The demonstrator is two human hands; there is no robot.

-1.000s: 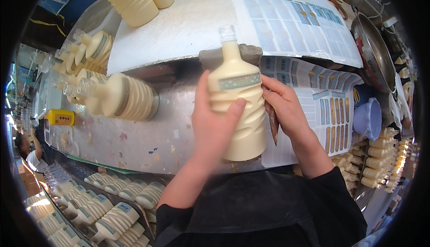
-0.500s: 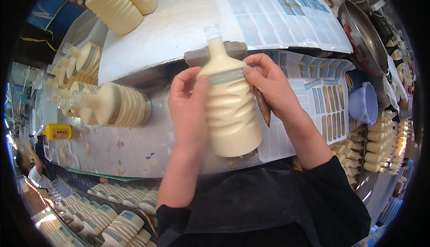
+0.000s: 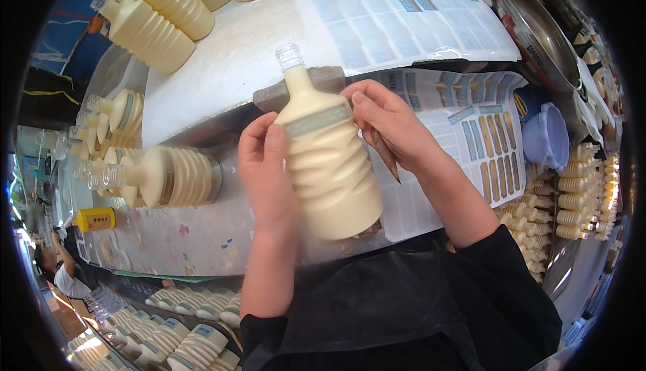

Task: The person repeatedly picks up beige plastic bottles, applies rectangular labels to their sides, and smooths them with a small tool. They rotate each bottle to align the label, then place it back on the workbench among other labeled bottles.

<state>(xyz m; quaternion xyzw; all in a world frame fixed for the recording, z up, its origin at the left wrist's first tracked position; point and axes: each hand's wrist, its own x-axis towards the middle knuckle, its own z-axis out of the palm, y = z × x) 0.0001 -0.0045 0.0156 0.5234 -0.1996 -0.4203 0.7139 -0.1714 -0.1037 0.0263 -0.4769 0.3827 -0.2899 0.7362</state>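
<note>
Bottle [image 3: 330, 172] rests between left grip [image 3: 264, 172] and right grip [image 3: 396, 123].

Grey bench [image 3: 168, 242], surface flecked w/ coloured bits, ran from approx. 9 to 3 o'clk. Cream btls [image 3: 190, 176] stood grouped on it at 9–10 o'clk, yellow container [image 3: 95, 219] at 8–9 o'clk; label sheets [image 3: 441, 199] w/ gold & blue strips lay at 3 o'clk. Raised white worktop [image 3: 242, 54] at 12 o'clk held upright btls [image 3: 153, 38], also cream, at 10–11 o'clk & pale-blue sheet [image 3: 353, 31] at 1 o'clk.
</note>
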